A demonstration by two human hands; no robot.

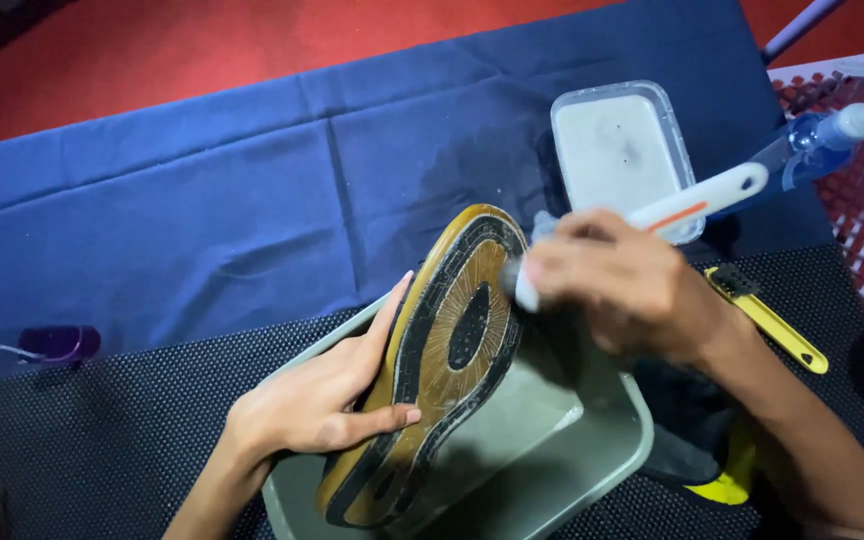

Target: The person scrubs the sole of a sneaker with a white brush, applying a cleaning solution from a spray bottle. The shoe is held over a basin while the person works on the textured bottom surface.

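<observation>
Over a grey basin [592, 470], the left hand [322, 400] clasps a shoe [442, 360] sole-up, fingers wrapped round its edge. Its tan sole has black ridged bands. The right hand [617, 285] grips a white brush [652, 225] against the toe.

shoe [442, 370] over tray [552, 470], tub [620, 150] behind, small brush [767, 318] right of tray

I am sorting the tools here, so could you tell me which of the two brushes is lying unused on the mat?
The yellow-handled brush, lying untouched on the black mat. The white-handled brush is gripped in the right hand against the shoe sole.
</observation>
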